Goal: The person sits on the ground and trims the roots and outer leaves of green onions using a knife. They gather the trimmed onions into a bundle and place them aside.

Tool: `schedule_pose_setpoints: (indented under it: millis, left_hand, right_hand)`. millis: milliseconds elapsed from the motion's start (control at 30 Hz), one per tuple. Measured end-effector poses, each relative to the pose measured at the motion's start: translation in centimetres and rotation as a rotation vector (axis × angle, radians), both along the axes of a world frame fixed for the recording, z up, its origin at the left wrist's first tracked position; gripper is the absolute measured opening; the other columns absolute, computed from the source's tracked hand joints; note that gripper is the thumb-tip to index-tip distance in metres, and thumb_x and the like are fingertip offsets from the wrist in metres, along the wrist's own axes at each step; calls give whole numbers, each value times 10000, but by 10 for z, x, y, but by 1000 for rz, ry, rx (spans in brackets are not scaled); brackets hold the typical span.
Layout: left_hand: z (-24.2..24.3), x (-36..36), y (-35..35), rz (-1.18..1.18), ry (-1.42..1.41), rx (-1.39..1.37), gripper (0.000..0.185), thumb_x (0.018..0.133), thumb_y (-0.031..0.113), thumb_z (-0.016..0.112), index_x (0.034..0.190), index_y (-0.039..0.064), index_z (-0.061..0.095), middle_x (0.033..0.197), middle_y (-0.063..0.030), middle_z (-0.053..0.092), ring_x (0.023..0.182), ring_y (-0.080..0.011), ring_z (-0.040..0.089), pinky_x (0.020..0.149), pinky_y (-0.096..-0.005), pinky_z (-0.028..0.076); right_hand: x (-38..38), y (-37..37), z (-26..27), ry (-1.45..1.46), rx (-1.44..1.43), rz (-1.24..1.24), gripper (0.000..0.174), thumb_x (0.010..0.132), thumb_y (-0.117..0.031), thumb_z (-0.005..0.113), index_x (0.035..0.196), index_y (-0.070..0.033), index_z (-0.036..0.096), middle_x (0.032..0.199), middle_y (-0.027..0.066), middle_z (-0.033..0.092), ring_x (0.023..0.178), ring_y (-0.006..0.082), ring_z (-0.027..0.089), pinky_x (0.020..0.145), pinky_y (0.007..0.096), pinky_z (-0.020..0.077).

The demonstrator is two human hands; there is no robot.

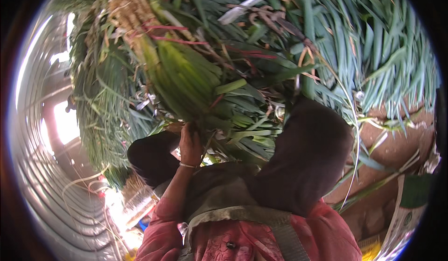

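A tied bunch of long, flat green leaves (178, 72) lies before me, its pale brown root end at the upper left. Red ties (168, 28) go around it near the roots. My left hand (191, 144), with a pale bangle at the wrist, reaches up between my knees to the leaf ends of this bunch. Its fingers are curled on the leaf ends, their tips partly hidden. My right hand is out of view; the right sleeve (330, 229) passes behind my dark-trousered right knee (315, 149).
Heaped green leaves (357, 40) surround the bunch, with loose red ties (255, 54) and a white scrap (243, 8) among them. A ribbed, curved wall (52, 205) runs along the left. Brown ground (392, 149) and a printed sack (402, 208) lie at right.
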State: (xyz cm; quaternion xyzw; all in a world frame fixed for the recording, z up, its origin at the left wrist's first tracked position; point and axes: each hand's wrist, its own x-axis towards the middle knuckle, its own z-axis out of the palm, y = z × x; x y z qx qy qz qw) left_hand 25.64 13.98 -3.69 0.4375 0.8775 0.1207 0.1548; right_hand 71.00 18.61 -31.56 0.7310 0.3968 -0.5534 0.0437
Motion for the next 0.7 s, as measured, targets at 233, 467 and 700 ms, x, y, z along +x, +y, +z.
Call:
schedule_pose_setpoints:
  millis: [233, 467, 700]
  left_hand:
    - [30, -7, 15, -134, 151, 139, 392, 809, -78, 565, 1196, -15, 572, 1153, -223, 612, 1070, -387, 614, 898, -427, 518]
    - [21, 25, 51, -130, 250, -334, 289, 871, 153, 631, 1128, 24, 609, 1158, -160, 576, 1081, -343, 569, 823, -448, 556]
    - [-26, -29, 12, -199, 168, -205, 163, 807, 190, 673, 948, 108, 677, 1006, -114, 643, 1049, -337, 577, 839, -479, 522]
  right_hand:
    - [74, -90, 76, -50, -57, -160, 137, 944, -188, 574, 933, -53, 591, 799, 71, 597, 618, 206, 579, 502, 328, 489]
    - [121, -127, 172, -109, 41, -426, 135, 953, -200, 569, 915, -72, 553, 753, 50, 551, 545, 179, 530, 449, 304, 466]
    - [140, -86, 282, -25, 370, -550, 147, 962, -213, 565, 898, -91, 515, 708, 30, 504, 472, 152, 481, 397, 281, 442]
